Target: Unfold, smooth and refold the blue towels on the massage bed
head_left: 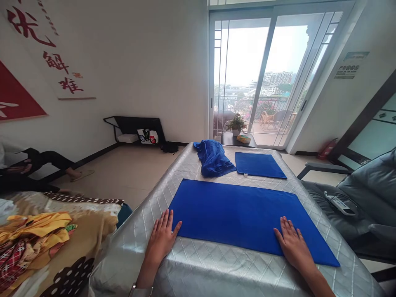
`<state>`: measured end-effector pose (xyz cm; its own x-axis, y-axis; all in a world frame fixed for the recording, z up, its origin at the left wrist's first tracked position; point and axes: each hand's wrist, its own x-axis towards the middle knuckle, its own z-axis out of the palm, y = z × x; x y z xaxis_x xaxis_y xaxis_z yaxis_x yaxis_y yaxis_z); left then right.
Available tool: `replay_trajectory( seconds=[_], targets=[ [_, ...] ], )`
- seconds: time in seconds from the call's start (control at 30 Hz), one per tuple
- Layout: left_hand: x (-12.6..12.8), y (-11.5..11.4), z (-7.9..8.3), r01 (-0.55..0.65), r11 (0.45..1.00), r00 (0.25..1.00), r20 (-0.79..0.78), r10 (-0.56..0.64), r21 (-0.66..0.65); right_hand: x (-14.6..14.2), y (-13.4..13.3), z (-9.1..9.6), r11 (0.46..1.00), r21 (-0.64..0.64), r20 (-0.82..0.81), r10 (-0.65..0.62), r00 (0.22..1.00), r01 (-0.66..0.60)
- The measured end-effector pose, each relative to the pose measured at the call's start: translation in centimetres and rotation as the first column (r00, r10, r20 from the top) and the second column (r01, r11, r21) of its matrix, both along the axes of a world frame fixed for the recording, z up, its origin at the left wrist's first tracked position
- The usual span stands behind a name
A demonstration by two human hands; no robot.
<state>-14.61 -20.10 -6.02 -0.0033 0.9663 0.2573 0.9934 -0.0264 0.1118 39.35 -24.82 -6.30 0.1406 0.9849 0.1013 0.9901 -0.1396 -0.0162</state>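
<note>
A long blue cloth point(235, 214) lies flat across the silver quilted cover point(216, 268) in front of me. My left hand point(162, 235) rests at its near left corner, fingers stretched out, partly on the cover. Over the near right part of the same cloth, my right hand point(292, 241) lies flat with its fingers extended. Neither hand grips anything. Beyond it, a smaller folded blue cloth point(260, 165) with a white tag lies flat on the right. To its left sits a crumpled blue cloth point(213, 159) in a loose heap.
A bed with a brown blanket point(77, 247) and yellow clothes point(37, 227) stands at left, a seated person's legs point(58, 159) behind it. A dark armchair point(355, 198) holding a white device point(340, 205) is at right. A potted plant point(236, 123) stands beyond the far edge.
</note>
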Motion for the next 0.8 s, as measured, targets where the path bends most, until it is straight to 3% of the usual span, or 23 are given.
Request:
replay_trajectory(
  seconds=[0.1, 0.17, 0.33, 0.43, 0.5, 0.57, 0.7, 0.8],
  targets=[
    [-0.1, 0.0, 0.1, 0.004, 1.000, 1.000, -0.013, -0.004, -0.013, 6.3, -1.9, -1.0, 0.997, 0.047, -0.003, -0.069, 0.998, 0.069],
    [-0.3, 0.1, 0.2, -0.003, 0.999, 1.000, -0.019, 0.002, -0.043, 8.5, -2.7, -1.2, 0.991, 0.073, -0.043, -0.111, 0.993, 0.114],
    [-1.5, 0.5, 0.3, -0.007, 0.989, 0.999, -0.035, 0.002, -0.148, 8.5, -2.7, -0.8, 0.963, 0.110, -0.173, -0.224, 0.959, 0.245],
    [-0.3, 1.2, 1.0, -0.039, 0.991, 0.999, -0.016, 0.037, -0.124, 7.9, -2.5, -0.8, 0.963, 0.112, -0.203, -0.219, 0.954, 0.245],
    [2.4, 1.7, 2.0, 0.025, 0.992, 0.999, 0.025, -0.022, -0.120, 7.8, -2.5, -0.8, 0.961, 0.120, -0.209, -0.221, 0.953, 0.249],
    [6.7, 2.2, 3.3, 0.181, 0.971, 0.982, 0.073, -0.172, -0.155, 7.8, -2.5, -0.8, 0.962, 0.116, -0.205, -0.220, 0.954, 0.247],
    [16.4, 3.2, 5.8, 0.553, 0.796, 0.833, 0.131, -0.538, -0.244, 7.5, -2.5, -0.7, 0.962, 0.101, -0.185, -0.234, 0.954, 0.255],
    [21.4, 4.1, 6.7, 0.631, 0.727, 0.773, 0.140, -0.618, -0.271, 7.3, -2.4, -0.7, 0.964, 0.097, -0.167, -0.229, 0.959, 0.247]
  ],
)
